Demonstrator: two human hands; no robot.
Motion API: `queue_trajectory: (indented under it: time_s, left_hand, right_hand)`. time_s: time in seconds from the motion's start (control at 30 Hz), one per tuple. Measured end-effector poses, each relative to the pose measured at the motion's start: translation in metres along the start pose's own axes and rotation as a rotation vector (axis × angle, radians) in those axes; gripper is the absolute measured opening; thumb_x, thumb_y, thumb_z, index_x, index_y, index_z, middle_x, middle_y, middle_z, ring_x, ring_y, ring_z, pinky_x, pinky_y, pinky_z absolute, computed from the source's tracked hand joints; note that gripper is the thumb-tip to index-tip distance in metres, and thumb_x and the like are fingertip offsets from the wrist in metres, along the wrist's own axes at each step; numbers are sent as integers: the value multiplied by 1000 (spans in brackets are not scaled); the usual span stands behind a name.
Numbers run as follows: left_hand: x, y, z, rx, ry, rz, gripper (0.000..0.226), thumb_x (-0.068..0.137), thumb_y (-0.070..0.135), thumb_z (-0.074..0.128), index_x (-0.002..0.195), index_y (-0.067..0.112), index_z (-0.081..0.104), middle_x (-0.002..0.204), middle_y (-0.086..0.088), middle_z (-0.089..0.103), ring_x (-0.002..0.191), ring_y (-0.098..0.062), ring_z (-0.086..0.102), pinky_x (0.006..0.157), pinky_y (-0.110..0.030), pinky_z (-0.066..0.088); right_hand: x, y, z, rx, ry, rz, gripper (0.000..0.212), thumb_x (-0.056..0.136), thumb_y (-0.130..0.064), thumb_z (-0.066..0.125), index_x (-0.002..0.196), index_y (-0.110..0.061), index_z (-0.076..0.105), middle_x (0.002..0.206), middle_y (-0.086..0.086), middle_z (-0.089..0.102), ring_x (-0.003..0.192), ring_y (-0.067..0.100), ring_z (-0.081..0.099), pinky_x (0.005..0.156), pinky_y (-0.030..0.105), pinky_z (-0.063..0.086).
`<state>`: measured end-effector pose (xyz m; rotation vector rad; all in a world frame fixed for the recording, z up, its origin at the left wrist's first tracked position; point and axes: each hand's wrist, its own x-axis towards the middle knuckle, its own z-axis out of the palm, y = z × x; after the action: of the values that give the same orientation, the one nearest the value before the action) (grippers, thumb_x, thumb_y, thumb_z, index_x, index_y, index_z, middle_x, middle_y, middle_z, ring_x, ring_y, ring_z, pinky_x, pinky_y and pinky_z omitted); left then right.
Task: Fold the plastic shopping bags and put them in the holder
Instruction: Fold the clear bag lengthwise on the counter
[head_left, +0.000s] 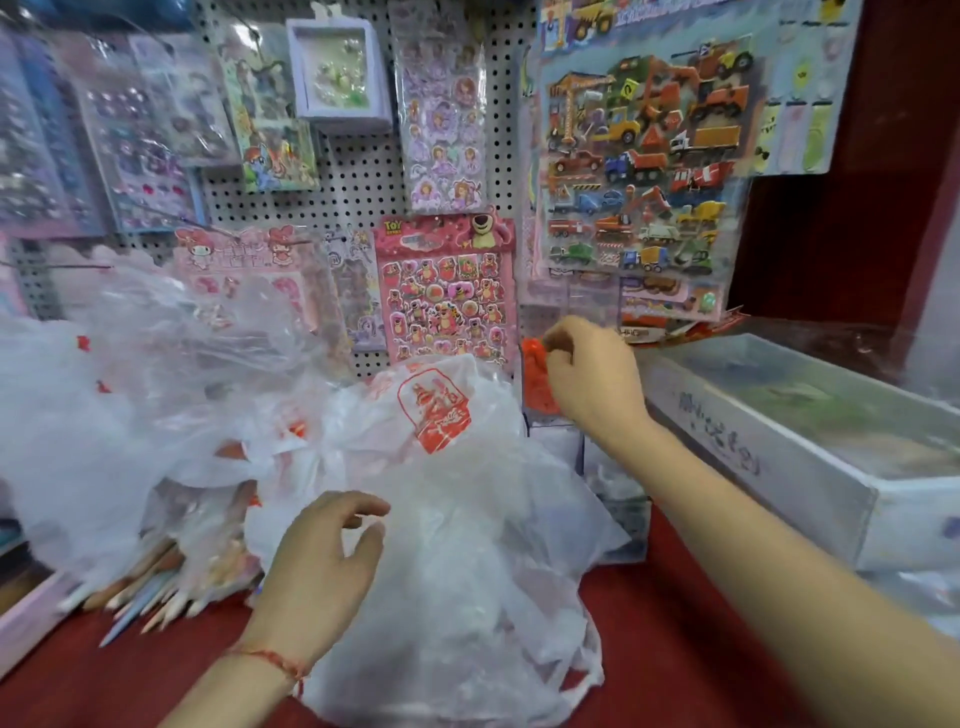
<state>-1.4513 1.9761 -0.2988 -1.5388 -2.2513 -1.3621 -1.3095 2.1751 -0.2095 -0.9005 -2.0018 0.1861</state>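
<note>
heap of white translucent plastic bags (467, 545) on red table (675, 639); left grip (322, 566) rests released on it at seven o'clock; right grip (592, 384) pinches red plastic bag (535, 389) at three o'clock.

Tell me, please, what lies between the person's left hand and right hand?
A crumpled white bag with a red print lies between the left hand and the right hand, which pinches a red bag; the head view shows this.

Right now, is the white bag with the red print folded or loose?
Loose. The white bag lies crumpled and billowed on the red table, a handle loop trailing at the front; the left hand is over it.
</note>
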Motion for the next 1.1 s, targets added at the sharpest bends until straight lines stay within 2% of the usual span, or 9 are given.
queue_trajectory:
  time_s: [0.03, 0.2, 0.33, 0.4, 0.57, 0.7, 0.87, 1.03, 1.1]
  left_hand:
    - [-10, -6, -2, 84, -78, 3, 7, 83, 39, 59, 86, 42, 54, 99, 24, 53, 95, -2, 52, 87, -14, 37]
    - [-52, -25, -6, 461, -539, 48, 104, 45, 79, 13, 140, 40, 26, 145, 21, 21, 137, 1, 10, 106, -15, 5]
    - [-78, -44, -18, 608, -658, 24, 85, 79, 64, 52, 147, 36, 9, 156, 12, 1, 143, -6, -2, 114, -27, -2]
    - [-85, -53, -21, 639, -646, 29, 72, 89, 49, 52, 147, 33, 13, 156, 13, 5, 143, -5, 0, 115, -33, -3]
    - [-84, -62, -23, 632, -610, 65, 64, 85, 59, 47, 141, 30, 34, 148, 12, 30, 138, -3, 19, 105, -22, 13]
    - [-84, -57, -25, 610, -576, 5, 101, 58, 86, 8, 138, 32, 38, 143, 15, 34, 132, -7, 29, 100, -25, 21]
    - [-74, -58, -20, 552, -251, -128, 52, 93, 43, 48, 139, 19, 40, 143, -2, 38, 127, -25, 42, 96, -35, 37]
    - [-69, -61, -14, 541, -295, -317, 52, 94, 35, 49, 141, 20, 29, 134, -2, 45, 122, -22, 44, 93, -32, 41]
    - [-67, -60, -10, 499, -251, -344, 52, 93, 32, 52, 139, 17, 32, 131, -4, 47, 120, -23, 45, 90, -32, 40]
  right_hand:
    - [-24, -7, 8, 178, -29, 27, 25, 82, -1, 48, 98, -7, 67, 98, 8, 69, 95, 26, 60, 83, 32, 45]
    - [-120, -19, 56, 416, -483, 87, 31, 79, 8, 48, 90, -14, 66, 86, -2, 64, 87, 13, 60, 75, 13, 44]
    - [-151, -25, 55, 234, -882, -82, 32, 88, -21, 60, 119, -18, 57, 115, -3, 60, 106, 10, 54, 80, 4, 36]
    - [-161, -25, 60, -3, -1014, -207, 54, 88, -38, 59, 137, -23, 42, 132, -3, 48, 122, 14, 43, 100, 21, 33]
    - [-170, -32, 78, -163, -955, -363, 30, 91, -21, 51, 120, -16, 54, 117, 5, 54, 109, 23, 50, 90, 30, 37]
    - [-166, -29, 76, -83, -895, -322, 17, 88, -11, 49, 97, -13, 63, 100, 2, 57, 97, 20, 53, 84, 28, 40]
    - [-148, -19, 66, -199, -510, -189, 36, 84, -21, 62, 119, -14, 53, 121, 8, 47, 113, 28, 45, 89, 35, 32]
    - [-148, -1, 67, -205, -840, 141, 68, 78, -33, 71, 125, -5, 31, 124, 14, 40, 111, 32, 51, 88, 36, 44]
    - [-148, 6, 71, -167, -887, 147, 52, 79, -25, 69, 117, -7, 37, 113, 13, 52, 105, 31, 56, 78, 32, 45]
